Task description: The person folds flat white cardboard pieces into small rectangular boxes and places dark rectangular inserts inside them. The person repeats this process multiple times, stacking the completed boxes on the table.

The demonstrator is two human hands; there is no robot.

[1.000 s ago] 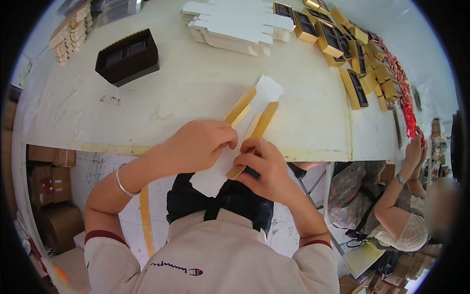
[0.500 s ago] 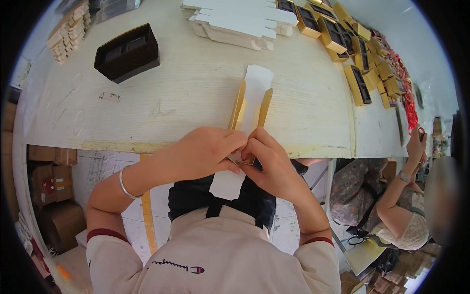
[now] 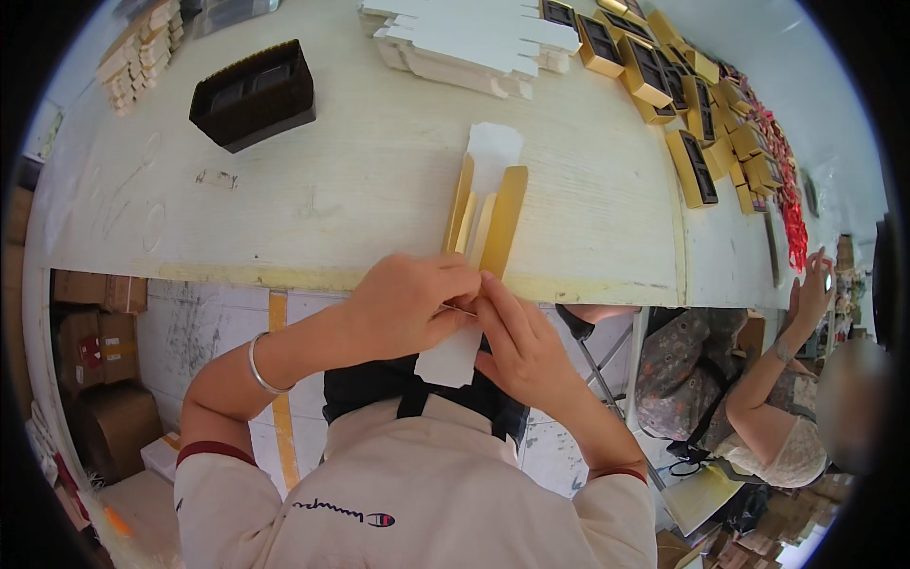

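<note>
Several pale pieces [image 3: 140, 57] sit piled at the upper left of the frame, probably to save room at the edge of the tabletop [image 3: 360, 199]. To their right stands a dark plastic tray [image 3: 254, 95], perhaps set apart to leave the front free. In the middle, the left hand [image 3: 417, 299] pinches the near end of a carton between thumb and bent fingers, apparently to steady it. A white stack of flat cartons [image 3: 464, 38] lies at the top centre. Below it, the half-folded carton [image 3: 504, 218], gold outside and white inside, rests its far end on the tabletop; its near end overhangs the edge, seemingly giving fingers access from beneath. The right hand [image 3: 521, 341] has its fingers together, tips against the carton's right wall; whether its thumb pinches too, I cannot tell. Gold boxes [image 3: 651, 96] crowd the upper right, beside red strands [image 3: 792, 218].
</note>
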